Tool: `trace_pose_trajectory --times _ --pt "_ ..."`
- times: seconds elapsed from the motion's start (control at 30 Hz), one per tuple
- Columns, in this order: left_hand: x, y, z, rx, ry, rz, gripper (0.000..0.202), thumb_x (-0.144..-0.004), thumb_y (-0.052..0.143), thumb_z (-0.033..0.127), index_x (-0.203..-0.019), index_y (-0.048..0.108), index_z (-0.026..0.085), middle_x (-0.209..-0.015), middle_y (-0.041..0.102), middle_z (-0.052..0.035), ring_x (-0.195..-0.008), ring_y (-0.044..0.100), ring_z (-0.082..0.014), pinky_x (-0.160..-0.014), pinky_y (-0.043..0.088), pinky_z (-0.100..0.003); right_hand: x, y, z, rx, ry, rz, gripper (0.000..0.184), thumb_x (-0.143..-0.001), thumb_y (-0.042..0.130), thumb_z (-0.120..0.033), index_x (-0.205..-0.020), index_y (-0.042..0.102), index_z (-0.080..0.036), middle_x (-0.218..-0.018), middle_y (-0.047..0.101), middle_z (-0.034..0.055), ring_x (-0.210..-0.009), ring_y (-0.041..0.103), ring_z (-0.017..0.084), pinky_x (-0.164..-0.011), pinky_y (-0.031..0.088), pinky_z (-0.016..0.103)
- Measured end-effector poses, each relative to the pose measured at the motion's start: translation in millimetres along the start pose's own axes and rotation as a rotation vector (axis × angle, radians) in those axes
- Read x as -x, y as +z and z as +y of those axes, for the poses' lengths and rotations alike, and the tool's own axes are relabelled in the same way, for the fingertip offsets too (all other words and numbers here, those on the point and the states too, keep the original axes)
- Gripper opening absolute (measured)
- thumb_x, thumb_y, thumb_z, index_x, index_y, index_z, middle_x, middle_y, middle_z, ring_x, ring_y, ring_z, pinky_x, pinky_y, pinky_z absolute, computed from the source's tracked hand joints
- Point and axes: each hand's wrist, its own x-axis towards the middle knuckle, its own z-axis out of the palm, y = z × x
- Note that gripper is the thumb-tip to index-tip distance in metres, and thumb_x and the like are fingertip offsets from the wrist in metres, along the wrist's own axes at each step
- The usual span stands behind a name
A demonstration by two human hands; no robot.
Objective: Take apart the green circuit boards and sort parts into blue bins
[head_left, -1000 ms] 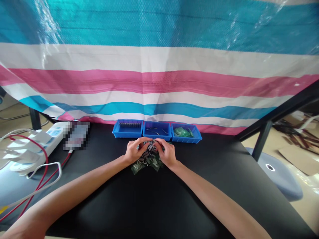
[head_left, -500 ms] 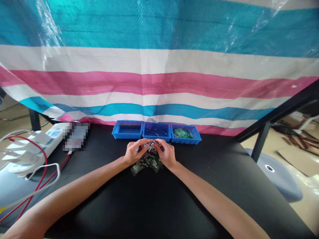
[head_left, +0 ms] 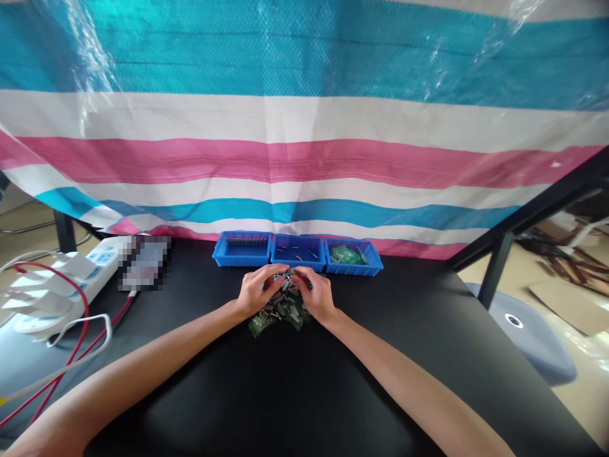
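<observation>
A heap of small green circuit boards and dark parts (head_left: 278, 311) lies on the black table (head_left: 285, 393). My left hand (head_left: 255, 293) and my right hand (head_left: 315, 296) rest on either side of the heap, fingertips meeting over its top. Both pinch at a small part where they meet; it is too small to name. Behind the heap stand three blue trays: the left tray (head_left: 242, 249) holds a row of dark parts, the middle tray (head_left: 298, 251) a few thin metal pieces, the right tray (head_left: 352, 256) green boards.
A striped blue, white and pink tarp (head_left: 304, 146) hangs behind the table. At the left lie a white power strip (head_left: 95, 266), a blurred object (head_left: 145, 261) and red and white cables (head_left: 71, 330). A grey stool (head_left: 528, 336) and a black frame leg (head_left: 492, 279) stand at the right.
Both hands stay on the heap; only the fingertips shift slightly. The view has tilted a little.
</observation>
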Motion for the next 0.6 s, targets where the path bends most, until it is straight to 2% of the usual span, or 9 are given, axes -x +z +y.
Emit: trace_pose_trajectory --times 0.1,0.23,0.33,0.43,0.6 --pt "0.1 2.6 -4.9 -0.007 0.005 0.004 0.026 -0.089 0.058 0.021 -0.115 0.063 0.021 -0.106 0.067 -0.0067 -0.066 0.061 -0.0079 -0.061 0.051 -0.019 0.8 0.7 0.6 0.006 -0.005 0.001 0.018 -0.092 0.055 -0.034 -0.097 0.064 -0.019 -0.083 0.072 0.0037 -0.070 0.069 0.016 -0.067 0.053 0.024" --pt "-1.1 3.7 -8.6 -0.032 0.047 0.006 0.022 -0.089 0.058 0.022 -0.109 0.066 0.022 -0.098 0.065 -0.0060 -0.086 0.064 -0.0136 -0.071 0.053 -0.022 0.9 0.9 1.3 0.018 -0.025 0.008 0.018 -0.091 0.057 -0.035 -0.094 0.065 -0.019 -0.080 0.071 0.0036 -0.067 0.068 0.016 -0.066 0.053 0.025" --pt "-1.8 3.4 -8.1 -0.009 0.043 0.004 0.018 -0.089 0.059 0.022 -0.105 0.066 0.021 -0.096 0.064 -0.0059 -0.081 0.063 -0.0126 -0.067 0.052 -0.021 0.4 0.6 0.9 0.013 -0.037 0.009 0.018 -0.091 0.057 -0.035 -0.093 0.065 -0.019 -0.081 0.071 0.0040 -0.069 0.067 0.016 -0.066 0.053 0.025" --pt "-2.1 2.6 -5.6 0.021 0.010 -0.013 0.015 -0.087 0.062 0.023 -0.101 0.065 0.019 -0.094 0.063 -0.0050 -0.065 0.058 -0.0083 -0.059 0.050 -0.020 0.7 0.1 -0.1 0.011 -0.035 0.010 0.017 -0.092 0.056 -0.033 -0.101 0.064 -0.020 -0.084 0.070 0.0040 -0.070 0.067 0.016 -0.067 0.053 0.025" --pt "-1.8 1.1 -2.1 0.036 -0.036 0.022 0.015 -0.086 0.063 0.025 -0.099 0.063 0.018 -0.097 0.061 -0.0049 -0.054 0.049 -0.0042 -0.056 0.049 -0.019 2.4 -1.5 -3.0 -0.009 -0.068 0.122 0.026 -0.092 0.054 -0.027 -0.117 0.053 -0.022 -0.082 0.067 0.0020 -0.063 0.064 0.014 -0.065 0.054 0.026"
